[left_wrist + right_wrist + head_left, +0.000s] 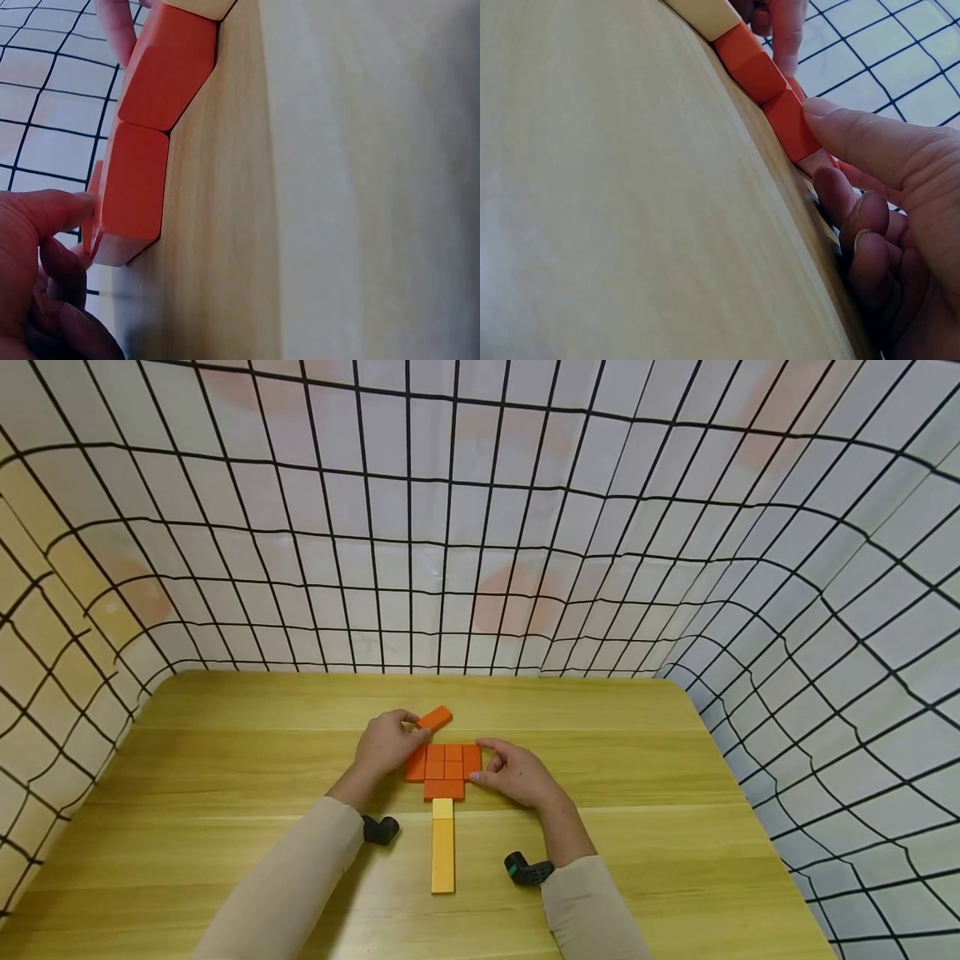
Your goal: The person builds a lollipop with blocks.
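Flat orange blocks lie edge to edge on the wooden table (262, 777): small squares (444, 761) in the middle, an upright oblong at either side, and a crosswise block (444, 789) below. Beneath that, a short yellow block (442, 808) and a long yellow block (442, 858) form a stem. At the upper left, my left hand (386, 743) pinches the near end of a loose, slanted orange block (437, 718) between thumb and finger. My right hand (519, 772) holds the right-hand oblong orange block (472, 761) by its two ends, thumb near, forefinger far.
Black netting (442, 568) stands around the back and sides of the table, with pale sheeting behind it. Black wrist devices (380, 830) sit by both sleeves. Bare wood shows on either side of the blocks.
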{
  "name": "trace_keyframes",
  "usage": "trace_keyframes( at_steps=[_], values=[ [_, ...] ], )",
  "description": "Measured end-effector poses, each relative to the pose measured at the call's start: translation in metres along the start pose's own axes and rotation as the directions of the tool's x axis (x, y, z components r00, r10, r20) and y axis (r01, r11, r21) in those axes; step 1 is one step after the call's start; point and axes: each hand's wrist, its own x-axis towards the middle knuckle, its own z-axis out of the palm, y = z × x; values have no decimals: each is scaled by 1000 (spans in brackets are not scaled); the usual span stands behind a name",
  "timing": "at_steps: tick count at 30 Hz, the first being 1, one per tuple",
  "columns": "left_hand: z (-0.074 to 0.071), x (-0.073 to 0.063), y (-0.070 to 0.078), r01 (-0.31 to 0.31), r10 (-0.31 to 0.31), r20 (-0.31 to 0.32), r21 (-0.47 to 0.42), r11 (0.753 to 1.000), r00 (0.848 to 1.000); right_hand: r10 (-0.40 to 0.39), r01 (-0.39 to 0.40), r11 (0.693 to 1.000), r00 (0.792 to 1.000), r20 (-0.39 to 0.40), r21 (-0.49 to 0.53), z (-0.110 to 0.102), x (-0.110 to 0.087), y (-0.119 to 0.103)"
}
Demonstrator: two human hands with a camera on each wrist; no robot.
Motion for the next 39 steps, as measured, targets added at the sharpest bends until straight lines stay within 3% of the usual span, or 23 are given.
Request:
trace_keyframes(
  at_steps=[16,27,39],
  values=[
    [-2,0,-4,-55,56,97,-11,998,994,2,-2,1000,1000,4,-3,-1,-1,-1],
    [0,0,-4,21,-21,57,-11,1000,998,0,0,1000,1000,13,-14,-1,-1,-2],
    [1,-1,-2,4,-4,69,2,1000,998,-3,3,1000,1000,14,-12,-2,-1,-2]
  ],
)
